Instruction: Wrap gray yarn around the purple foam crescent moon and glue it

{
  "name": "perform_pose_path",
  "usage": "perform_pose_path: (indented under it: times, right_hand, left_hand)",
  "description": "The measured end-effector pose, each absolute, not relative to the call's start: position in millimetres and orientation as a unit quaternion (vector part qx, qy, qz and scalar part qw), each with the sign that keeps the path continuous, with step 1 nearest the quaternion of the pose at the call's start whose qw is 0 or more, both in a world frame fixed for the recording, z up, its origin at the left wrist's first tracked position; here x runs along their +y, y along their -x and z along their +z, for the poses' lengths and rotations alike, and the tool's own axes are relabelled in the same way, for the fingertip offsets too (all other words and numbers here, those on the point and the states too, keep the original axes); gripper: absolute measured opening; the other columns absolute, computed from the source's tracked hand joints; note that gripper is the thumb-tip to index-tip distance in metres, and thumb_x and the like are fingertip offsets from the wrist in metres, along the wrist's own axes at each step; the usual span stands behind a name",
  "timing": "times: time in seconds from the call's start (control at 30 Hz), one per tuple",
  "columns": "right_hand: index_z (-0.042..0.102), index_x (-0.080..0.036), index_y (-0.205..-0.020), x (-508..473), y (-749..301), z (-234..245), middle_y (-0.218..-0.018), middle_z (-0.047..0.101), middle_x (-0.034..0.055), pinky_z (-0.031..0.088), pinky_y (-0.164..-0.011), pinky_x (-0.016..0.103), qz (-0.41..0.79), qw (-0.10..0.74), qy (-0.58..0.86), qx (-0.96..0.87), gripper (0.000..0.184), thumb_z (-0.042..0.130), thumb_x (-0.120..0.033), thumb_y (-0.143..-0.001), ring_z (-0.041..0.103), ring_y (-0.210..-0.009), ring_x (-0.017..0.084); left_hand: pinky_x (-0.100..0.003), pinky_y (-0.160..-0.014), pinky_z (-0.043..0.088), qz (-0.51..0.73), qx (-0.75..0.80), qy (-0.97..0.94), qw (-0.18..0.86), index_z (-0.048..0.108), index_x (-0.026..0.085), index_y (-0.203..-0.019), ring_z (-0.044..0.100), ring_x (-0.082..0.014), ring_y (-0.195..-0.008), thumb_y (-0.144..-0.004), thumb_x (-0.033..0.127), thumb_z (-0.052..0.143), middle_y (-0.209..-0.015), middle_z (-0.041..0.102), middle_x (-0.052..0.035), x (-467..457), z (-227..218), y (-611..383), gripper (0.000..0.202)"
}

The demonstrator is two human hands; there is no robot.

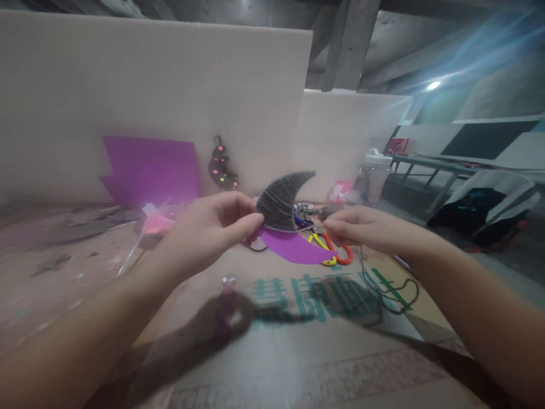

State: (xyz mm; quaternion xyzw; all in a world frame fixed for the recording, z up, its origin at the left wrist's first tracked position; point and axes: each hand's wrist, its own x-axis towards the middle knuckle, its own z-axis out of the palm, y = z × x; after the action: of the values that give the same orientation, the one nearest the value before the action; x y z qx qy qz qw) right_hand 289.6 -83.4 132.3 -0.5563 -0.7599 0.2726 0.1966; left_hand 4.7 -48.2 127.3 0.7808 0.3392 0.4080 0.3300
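My left hand pinches the wide end of a dark, crescent-shaped piece closely wrapped in cord, its pointed end up to the right. My right hand is closed with fingertips together on a dark cord, which trails below the hand in loose loops on the work surface. Just under the wrapped piece lies a purple curved cutout. Behind it are scissors or pliers with a yellow handle and an orange-red handle, partly hidden.
Purple sheets lean against a pale board, near a dark crescent ornament with coloured beads. A lidded clear bottle stands at the back right. A small clear, purplish object is on the printed cardboard. Dark scraps lie left.
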Motion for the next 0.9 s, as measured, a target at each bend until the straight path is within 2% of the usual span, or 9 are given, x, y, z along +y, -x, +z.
perform_pose_path:
  times: [0.2,0.3,0.37,0.43,0.5,0.57,0.63,0.77,0.9]
  right_hand:
    - [0.066,-0.018,-0.07,-79.5,-286.5,128.3,-0.061,0.054,0.0001,0.035,-0.053,0.026,0.264,0.156,0.555,-0.773,0.047,0.047,-0.057,-0.088,0.045,-0.055,0.012]
    - [0.073,-0.021,-0.085,-80.8,-281.6,128.4,-0.077,0.065,0.0029,0.042,-0.061,0.027,0.245,0.142,0.532,-0.798,0.034,0.052,-0.047,-0.088,0.055,-0.068,0.016]
    - [0.071,-0.024,-0.106,-80.6,-280.2,127.5,-0.101,0.069,0.0043,0.047,-0.069,0.028,0.23,0.184,0.521,-0.801,0.029,0.057,-0.038,-0.085,0.06,-0.084,0.019]
    - [0.065,-0.026,-0.12,-79.7,-278.7,125.0,-0.118,0.066,0.0057,0.049,-0.076,0.029,0.232,0.27,0.511,-0.782,0.038,0.061,-0.031,-0.083,0.061,-0.095,0.02]
    - [0.061,-0.024,-0.125,-79.6,-274.4,120.8,-0.124,0.063,0.008,0.05,-0.074,0.03,0.27,0.367,0.491,-0.743,0.042,0.061,-0.029,-0.083,0.061,-0.09,0.018]
    - [0.057,-0.023,-0.128,-81.6,-266.3,115.7,-0.124,0.063,0.0102,0.05,-0.063,0.028,0.338,0.426,0.467,-0.697,0.045,0.06,-0.032,-0.084,0.06,-0.071,0.012]
    - [0.056,-0.022,-0.129,-85.1,-256.0,110.8,-0.12,0.063,0.0107,0.047,-0.055,0.026,0.404,0.438,0.444,-0.669,0.047,0.062,-0.035,-0.084,0.055,-0.061,0.008]
    - [0.061,-0.02,-0.121,-90.4,-242.2,104.1,-0.102,0.067,0.0063,0.048,-0.065,0.023,0.481,0.418,0.416,-0.649,0.044,0.07,-0.034,-0.079,0.06,-0.078,0.012]
    - [0.068,-0.021,-0.103,-91.0,-240.7,102.0,-0.082,0.065,0.0006,0.044,-0.059,0.021,0.494,0.446,0.426,-0.613,0.03,0.071,-0.037,-0.078,0.057,-0.067,0.009]
  left_hand:
    - [-0.023,-0.057,0.048,0.409,0.336,-0.759,0.38,0.065,0.018,-0.083,0.062,-0.0119,-0.06,-0.083,0.037,0.064,-0.064,0.065,0.0013,-44.1,124.4,-4.6,0.019]
    - [-0.024,-0.058,0.049,0.402,0.341,-0.754,0.391,0.064,0.018,-0.082,0.062,-0.0123,-0.059,-0.082,0.038,0.065,-0.063,0.065,0.0011,-40.3,121.6,-5.7,0.02]
    - [-0.024,-0.058,0.049,0.392,0.34,-0.758,0.395,0.064,0.017,-0.081,0.062,-0.0125,-0.059,-0.082,0.039,0.065,-0.062,0.065,0.0009,-38.3,119.9,-7.1,0.021]
    - [-0.025,-0.059,0.048,0.379,0.337,-0.763,0.399,0.064,0.017,-0.081,0.062,-0.0126,-0.059,-0.082,0.039,0.065,-0.063,0.066,0.0007,-37.3,118.8,-8.6,0.022]
    - [-0.024,-0.059,0.048,0.371,0.337,-0.767,0.401,0.065,0.018,-0.082,0.062,-0.0123,-0.06,-0.083,0.039,0.064,-0.064,0.066,0.0006,-37.3,118.2,-9.9,0.021]
    - [-0.024,-0.059,0.048,0.368,0.339,-0.769,0.397,0.065,0.018,-0.083,0.061,-0.0122,-0.06,-0.083,0.038,0.064,-0.064,0.066,0.0005,-37.9,117.8,-10.7,0.02]
    - [-0.024,-0.058,0.048,0.367,0.338,-0.771,0.396,0.065,0.018,-0.083,0.061,-0.0124,-0.059,-0.083,0.037,0.063,-0.063,0.066,0.0005,-38.4,117.2,-11.1,0.019]
    - [-0.025,-0.058,0.048,0.362,0.332,-0.771,0.404,0.065,0.018,-0.083,0.061,-0.0126,-0.059,-0.083,0.037,0.064,-0.063,0.066,0.0006,-38.4,116.3,-10.8,0.019]
    - [-0.023,-0.057,0.047,0.363,0.331,-0.768,0.412,0.066,0.018,-0.083,0.061,-0.0119,-0.058,-0.082,0.036,0.065,-0.062,0.066,0.001,-38.8,117.1,-10.8,0.018]
